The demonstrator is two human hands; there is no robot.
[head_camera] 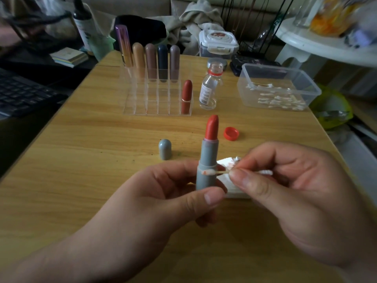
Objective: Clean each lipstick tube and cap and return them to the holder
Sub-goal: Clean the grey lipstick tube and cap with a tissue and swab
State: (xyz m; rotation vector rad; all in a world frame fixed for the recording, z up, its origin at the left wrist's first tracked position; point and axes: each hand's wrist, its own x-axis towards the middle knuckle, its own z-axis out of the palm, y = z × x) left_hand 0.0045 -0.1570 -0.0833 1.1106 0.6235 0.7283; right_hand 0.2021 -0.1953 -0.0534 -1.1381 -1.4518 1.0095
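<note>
While left hand (163,201) grips the tube (210,154) upright, right hand (295,186) pinches a swab (216,172) — tip touching it.

Left hand (163,193) grips lipstick tube (208,156), thumb in front; right hand (295,190) pinches cotton swab (216,172), fingers curled.

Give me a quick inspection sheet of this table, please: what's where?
Surface: wooden table, dark specks.
Job's things: grey lipstick tube uncapped, upright; grey cap standing on table; clear holder with six capped lipsticks.
Clutter: open bottle, red lid, swab box, tissue.
Hands: left hand holds tube; right hand pinches cotton swab against it.
Cables: nothing certain; thin dark strands behind.
Surroundings: keyboard left, cloth heap behind.
</note>
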